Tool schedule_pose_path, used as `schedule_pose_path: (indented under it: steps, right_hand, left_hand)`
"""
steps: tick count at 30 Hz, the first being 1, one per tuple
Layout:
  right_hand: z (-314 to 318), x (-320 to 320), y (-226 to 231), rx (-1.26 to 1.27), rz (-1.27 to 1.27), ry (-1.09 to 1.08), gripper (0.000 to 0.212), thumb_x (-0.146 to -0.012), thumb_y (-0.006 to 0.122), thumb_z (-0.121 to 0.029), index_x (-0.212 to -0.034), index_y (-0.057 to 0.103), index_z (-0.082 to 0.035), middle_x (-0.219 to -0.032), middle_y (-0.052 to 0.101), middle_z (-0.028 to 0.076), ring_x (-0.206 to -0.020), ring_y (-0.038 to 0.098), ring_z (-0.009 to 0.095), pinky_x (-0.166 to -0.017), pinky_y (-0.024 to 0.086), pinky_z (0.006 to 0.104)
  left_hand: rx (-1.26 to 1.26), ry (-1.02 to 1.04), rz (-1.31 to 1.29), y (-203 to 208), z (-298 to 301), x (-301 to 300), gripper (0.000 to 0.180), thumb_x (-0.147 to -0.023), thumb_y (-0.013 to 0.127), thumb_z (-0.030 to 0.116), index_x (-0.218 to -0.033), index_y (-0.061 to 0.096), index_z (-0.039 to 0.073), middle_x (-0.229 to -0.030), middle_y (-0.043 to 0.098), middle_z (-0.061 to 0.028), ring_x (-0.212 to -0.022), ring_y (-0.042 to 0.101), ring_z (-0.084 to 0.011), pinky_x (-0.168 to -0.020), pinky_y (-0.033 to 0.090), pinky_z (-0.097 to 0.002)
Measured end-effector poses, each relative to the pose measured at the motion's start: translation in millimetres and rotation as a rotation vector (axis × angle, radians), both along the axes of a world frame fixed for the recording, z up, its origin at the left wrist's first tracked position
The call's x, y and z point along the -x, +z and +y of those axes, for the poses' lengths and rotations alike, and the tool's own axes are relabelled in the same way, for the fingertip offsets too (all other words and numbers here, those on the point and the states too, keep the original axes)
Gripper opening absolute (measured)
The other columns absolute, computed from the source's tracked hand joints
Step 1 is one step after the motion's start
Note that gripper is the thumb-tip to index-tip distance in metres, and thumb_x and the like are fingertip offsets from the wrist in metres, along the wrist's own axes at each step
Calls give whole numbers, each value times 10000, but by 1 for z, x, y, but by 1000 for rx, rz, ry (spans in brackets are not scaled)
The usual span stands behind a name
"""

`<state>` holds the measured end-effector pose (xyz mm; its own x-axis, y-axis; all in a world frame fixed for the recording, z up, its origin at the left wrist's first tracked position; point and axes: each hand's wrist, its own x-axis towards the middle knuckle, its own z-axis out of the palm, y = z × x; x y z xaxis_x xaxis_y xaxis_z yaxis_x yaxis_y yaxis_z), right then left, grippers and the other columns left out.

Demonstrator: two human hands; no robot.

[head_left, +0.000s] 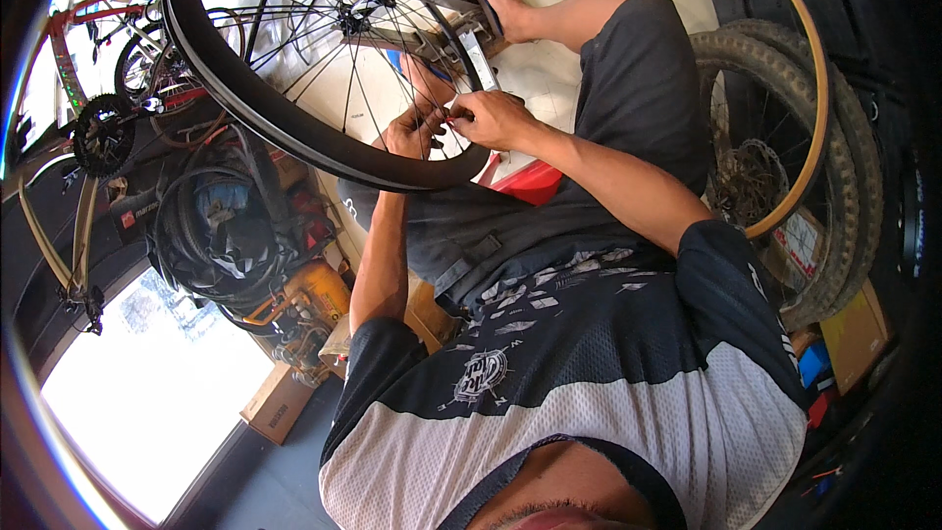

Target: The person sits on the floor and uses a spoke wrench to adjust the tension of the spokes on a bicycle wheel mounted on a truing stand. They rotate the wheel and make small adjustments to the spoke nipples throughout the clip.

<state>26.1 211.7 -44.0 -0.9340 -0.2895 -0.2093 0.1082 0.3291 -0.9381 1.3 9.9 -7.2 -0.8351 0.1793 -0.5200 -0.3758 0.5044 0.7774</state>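
Observation:
A black deep-rimmed bicycle wheel [231, 88] stands in front of me, its dark spokes running to the hub [353, 18]. The hub sits by the metal arms of a stand [417, 37]. My left hand [410, 133] reaches in among the spokes near the close side of the rim, its fingers closed together; what they grip is hidden. Touching its fingertips, my right hand [496, 121] pinches a small reddish piece [448, 122] beside a spoke. That piece is too small to name.
A red object [530, 184] lies between my legs. On the right are knobbly-tyred wheels [844, 167] and a tan hoop [819, 88]. Bicycle frames [74, 137], a heap of black tyres [211, 226] and a cardboard box [278, 402] occupy the left.

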Motion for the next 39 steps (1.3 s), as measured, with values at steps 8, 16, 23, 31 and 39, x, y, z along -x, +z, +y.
schedule_pose_path:
  steps: [8,16,23,31,39]
  right_hand:
    - [9,6,3,-117,-3,30,288,-868,699,-276,-1010,735,-29,-958,741,240,-943,717,431,-853,557,519]
    - [7,11,-10,0,-34,27,372,-909,705,-388,-1013,709,-31,-962,752,196,-918,716,393,-818,548,455]
    - [7,8,1,-30,98,125,451,-831,746,-443,-1064,757,-57,-960,754,219,-921,734,386,-843,564,467]
    - [16,21,-15,-131,-181,155,476,-762,830,-424,-1050,756,-52,-1005,768,148,-952,731,329,-840,549,409]
    - [14,23,-25,68,-188,119,418,-904,709,-428,-978,774,-22,-893,737,231,-893,730,368,-803,550,463]
  left_hand:
    - [-172,108,-106,7,6,-4,276,-1035,648,260,-1069,693,-10,-837,688,-11,-710,609,-81,-629,518,-246]
    - [-99,39,-54,-2,-7,-3,270,-1039,644,261,-1058,693,-4,-793,680,-6,-636,592,-68,-537,438,-226]
    - [29,38,-42,5,0,-4,300,-1032,656,289,-1070,702,-6,-781,662,1,-610,560,-68,-545,438,-232]
    - [-199,114,-38,4,9,-10,292,-1039,651,296,-1080,663,8,-821,663,-14,-693,583,-74,-597,490,-250]
    - [-192,84,-44,-22,-11,-5,297,-1007,710,283,-1110,698,5,-777,654,-6,-638,595,-91,-557,498,-251]
